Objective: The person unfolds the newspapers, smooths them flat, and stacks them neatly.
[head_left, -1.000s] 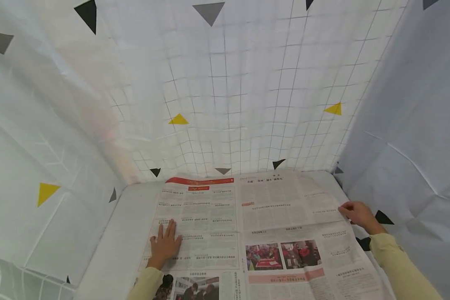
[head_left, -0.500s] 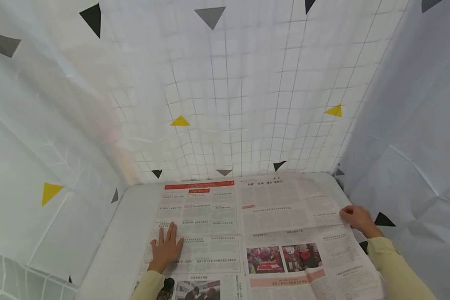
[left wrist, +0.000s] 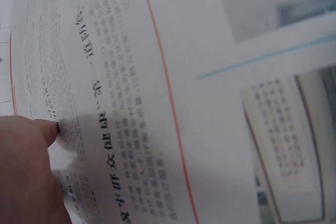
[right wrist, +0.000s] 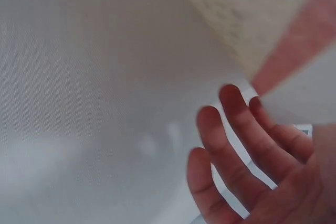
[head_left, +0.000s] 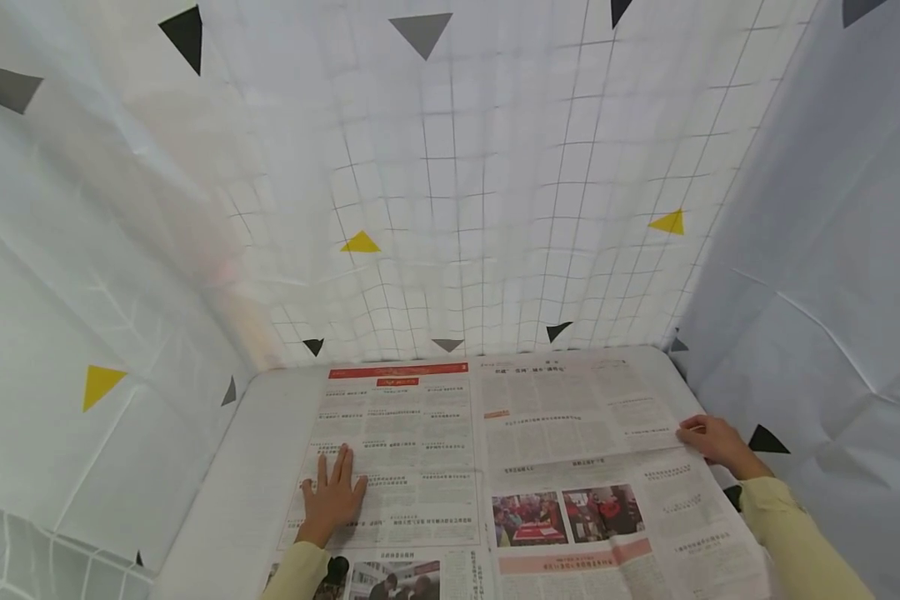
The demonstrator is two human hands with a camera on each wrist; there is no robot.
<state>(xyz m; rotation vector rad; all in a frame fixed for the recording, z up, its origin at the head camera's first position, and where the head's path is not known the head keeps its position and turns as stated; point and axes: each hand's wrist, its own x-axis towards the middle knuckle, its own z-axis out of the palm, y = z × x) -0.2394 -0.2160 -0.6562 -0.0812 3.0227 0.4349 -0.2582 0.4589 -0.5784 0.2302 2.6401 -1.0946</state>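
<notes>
A printed newspaper (head_left: 570,433) lies spread over the white table, its centre fold running away from me. My left hand (head_left: 332,497) rests flat on the left page, fingers spread. Up close in the left wrist view, part of that hand (left wrist: 26,171) is seen against the printed sheet (left wrist: 142,145). At the right page's outer edge, my right hand (head_left: 720,442) pinches the paper between thumb and forefinger. From the right wrist view, the edge of the sheet (right wrist: 299,40) is raised above the tabletop, and the other fingers of that hand (right wrist: 273,177) extend loosely below it.
The white table (head_left: 251,442) shows along the newspaper's left side. White sheeting (head_left: 510,192) with a grid and coloured triangles hangs behind the table. More sheeting stands at the left (head_left: 60,275) and right (head_left: 817,250), the right one close to my right hand.
My right hand has come slightly lower in the head view, still at the page edge. The far right corner of the newspaper lies flatter. My left hand has stayed on the left page.
</notes>
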